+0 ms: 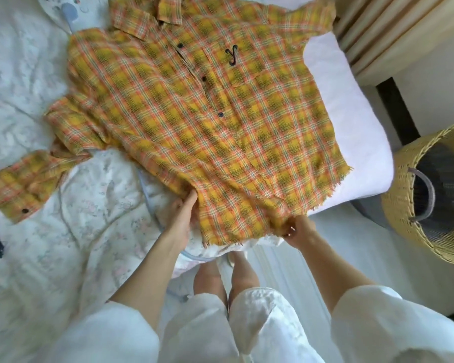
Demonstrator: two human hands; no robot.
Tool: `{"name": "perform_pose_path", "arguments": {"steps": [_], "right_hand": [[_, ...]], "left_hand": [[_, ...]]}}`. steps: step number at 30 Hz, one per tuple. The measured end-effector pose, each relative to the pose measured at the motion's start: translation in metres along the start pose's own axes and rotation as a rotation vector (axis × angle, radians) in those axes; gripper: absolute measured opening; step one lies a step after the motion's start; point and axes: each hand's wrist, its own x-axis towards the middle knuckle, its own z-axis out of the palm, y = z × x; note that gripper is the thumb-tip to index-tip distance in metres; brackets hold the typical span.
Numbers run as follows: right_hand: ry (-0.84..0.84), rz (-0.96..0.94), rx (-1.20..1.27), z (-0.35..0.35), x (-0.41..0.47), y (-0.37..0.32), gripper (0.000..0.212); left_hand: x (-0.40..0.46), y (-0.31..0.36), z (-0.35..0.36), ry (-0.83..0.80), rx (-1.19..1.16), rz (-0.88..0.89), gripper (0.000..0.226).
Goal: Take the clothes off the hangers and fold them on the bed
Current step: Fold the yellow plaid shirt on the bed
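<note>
Head view: left hand (180, 218) and right hand (298, 227) pinch the plaid shirt (194, 106) hem on the bed (351, 132).

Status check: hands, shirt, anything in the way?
Left hand and right hand both pinching the hem. Plaid shirt flat on the bed, front up, unfolded. Nothing on top of it.

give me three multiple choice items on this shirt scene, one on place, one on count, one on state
1. Where is the wicker basket?
A. on the bed
B. on the floor right of the bed
C. under the shirt

2. How many dark buttons show down the front of the plaid shirt?
A. one
B. three
C. six

3. How does the shirt lie?
A. spread flat, front up
B. folded in a square
C. on a hanger

Answers: 1 B, it stands beside the white mattress edge. 2 B, three along the placket. 3 A, the left hand and right hand hold its hem.
</note>
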Motion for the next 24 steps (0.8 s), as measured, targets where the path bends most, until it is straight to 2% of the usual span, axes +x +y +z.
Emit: {"name": "perform_pose_path", "arguments": {"steps": [4, 7, 9, 13, 17, 19, 21, 24], "right_hand": [[-0.009, 0.059, 0.160, -0.007, 0.003, -0.003, 0.026], [-0.049, 0.104, 0.104, -0.015, 0.008, 0.000, 0.025], [-0.139, 0.141, 0.077, -0.019, 0.006, -0.001, 0.026], [-0.392, 0.144, 0.093, -0.020, 0.004, -0.003, 0.027], [-0.540, 0.126, 0.062, -0.014, 0.006, -0.006, 0.037], [-0.560, 0.095, -0.011, -0.009, 0.003, -0.008, 0.039], [-0.539, 0.078, -0.066, -0.007, 0.001, -0.008, 0.036], [-0.474, 0.067, -0.068, -0.008, 0.005, 0.000, 0.035]], "left_hand": [[-0.013, -0.004, 0.003, 0.004, -0.122, 0.022, 0.032], [-0.020, -0.016, -0.001, -0.057, -0.219, -0.041, 0.046], [-0.024, -0.023, -0.004, -0.115, -0.218, -0.081, 0.050], [-0.028, -0.027, -0.005, -0.211, -0.190, -0.130, 0.044], [-0.032, -0.028, -0.005, -0.102, -0.198, -0.113, 0.034], [-0.036, -0.027, -0.003, -0.083, -0.187, -0.114, 0.022], [-0.039, -0.028, -0.004, -0.075, -0.184, -0.133, 0.021], [-0.041, -0.034, -0.011, -0.077, -0.200, -0.167, 0.046]]}}
